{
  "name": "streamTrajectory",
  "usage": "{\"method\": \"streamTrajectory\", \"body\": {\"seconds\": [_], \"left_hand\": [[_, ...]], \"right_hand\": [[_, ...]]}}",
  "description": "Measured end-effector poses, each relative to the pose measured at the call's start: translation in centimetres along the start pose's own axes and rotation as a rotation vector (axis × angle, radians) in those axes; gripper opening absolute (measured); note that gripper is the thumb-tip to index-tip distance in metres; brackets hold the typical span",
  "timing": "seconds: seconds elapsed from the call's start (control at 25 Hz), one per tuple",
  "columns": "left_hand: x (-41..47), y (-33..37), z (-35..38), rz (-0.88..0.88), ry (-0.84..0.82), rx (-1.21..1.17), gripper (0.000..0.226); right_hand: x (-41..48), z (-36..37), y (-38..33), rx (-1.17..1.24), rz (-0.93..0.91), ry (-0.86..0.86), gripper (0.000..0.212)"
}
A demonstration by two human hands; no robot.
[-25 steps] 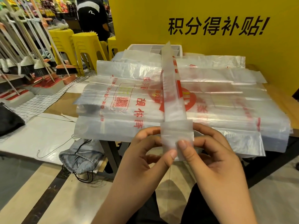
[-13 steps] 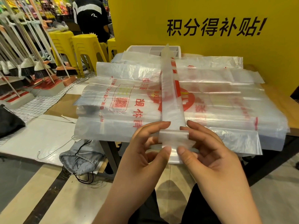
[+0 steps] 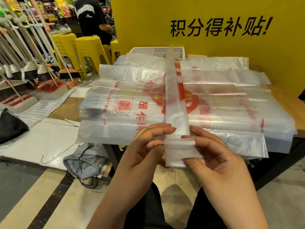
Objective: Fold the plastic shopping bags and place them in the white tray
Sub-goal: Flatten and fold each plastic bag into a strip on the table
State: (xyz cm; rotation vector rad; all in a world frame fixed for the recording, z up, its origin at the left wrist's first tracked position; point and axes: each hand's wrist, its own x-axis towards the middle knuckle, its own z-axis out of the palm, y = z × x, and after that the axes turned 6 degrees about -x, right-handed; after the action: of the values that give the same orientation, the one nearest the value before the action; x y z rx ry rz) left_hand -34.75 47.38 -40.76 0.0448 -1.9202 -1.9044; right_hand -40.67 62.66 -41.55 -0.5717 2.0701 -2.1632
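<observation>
Pinched the near, already doubled-over end of a long folded bag strip [image 3: 175, 100] between left hand [image 3: 145, 146] and right hand [image 3: 219, 156], likely to keep the folds tight, above the stack of flat bags [image 3: 123, 96] on the table [image 3: 288, 100], well short of the white tray [image 3: 140, 50] behind.

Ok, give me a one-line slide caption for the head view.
Left hand and right hand pinch the folded near end of a bag strip above the bag stack, white tray behind.
</observation>
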Motion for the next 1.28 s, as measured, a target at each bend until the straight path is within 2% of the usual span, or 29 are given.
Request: {"method": "streamTrajectory", "body": {"seconds": [0.08, 0.2, 0.32, 0.4, 0.48, 0.56, 0.6, 0.68, 0.72, 0.8, 0.88, 0.96, 1.04, 1.16, 1.28], "left_hand": [[0.3, -0.1, -1.0, 0.046, -0.105, 0.053, 0.031], [1.1, 0.3, -1.5, 0.095, -0.087, 0.165, 0.011], [1.8, 0.6, -0.8, 0.083, 0.028, 0.318, 0.030], [2.3, 1.4, 0.1, 0.010, 0.130, 0.353, 0.046], [2.7, 1.6, 0.3, -0.103, 0.194, 0.281, 0.059], [2.6, 1.4, -0.4, -0.171, 0.166, 0.162, 0.067], [2.3, 1.2, -0.9, -0.171, 0.125, 0.103, 0.062], [0.9, 1.0, -1.7, -0.155, 0.009, 0.031, 0.036], [0.1, 1.1, -1.8, -0.163, -0.044, 0.021, 0.033], [-0.8, 0.8, -1.6, -0.150, -0.081, -0.057, 0.046], [-1.1, 0.3, -0.9, -0.135, -0.044, -0.147, 0.053], [-1.1, 0.2, -0.2, -0.141, 0.025, -0.136, 0.050], [-1.1, 0.2, 0.2, -0.138, 0.058, -0.099, 0.035], [-1.3, 0.6, 0.4, -0.142, 0.020, -0.040, 0.017], [-1.0, 0.4, 0.7, -0.155, 0.021, -0.001, 0.025]], "right_hand": [[0.0, -0.1, -0.1, 0.045, 0.007, 0.007, 0.024], [-0.1, 0.0, -0.2, 0.084, 0.007, 0.001, 0.024], [-0.2, 0.0, -0.4, 0.051, 0.007, -0.020, 0.028], [-0.2, 0.0, -0.6, 0.038, 0.008, -0.035, 0.028], [-0.3, -0.1, -0.6, 0.037, 0.018, -0.046, 0.027], [-0.3, -0.2, -0.5, 0.014, 0.018, -0.045, 0.024], [-0.2, -0.3, -0.5, 0.000, 0.017, -0.038, 0.022], [-0.1, -0.3, -0.4, 0.006, 0.031, -0.008, 0.018], [0.0, -0.3, -0.3, 0.014, 0.046, 0.010, 0.015], [0.2, -0.2, -0.5, 0.011, 0.079, 0.033, 0.011], [0.3, 0.1, -0.8, -0.002, 0.117, 0.047, 0.011], [0.3, 0.5, -1.0, -0.030, 0.147, 0.061, 0.014], [0.4, 0.9, -1.1, -0.050, 0.148, 0.097, 0.020], [0.5, 1.1, -1.2, -0.079, 0.123, 0.109, 0.027], [0.4, 1.4, -1.2, -0.087, 0.108, 0.102, 0.027]]}}
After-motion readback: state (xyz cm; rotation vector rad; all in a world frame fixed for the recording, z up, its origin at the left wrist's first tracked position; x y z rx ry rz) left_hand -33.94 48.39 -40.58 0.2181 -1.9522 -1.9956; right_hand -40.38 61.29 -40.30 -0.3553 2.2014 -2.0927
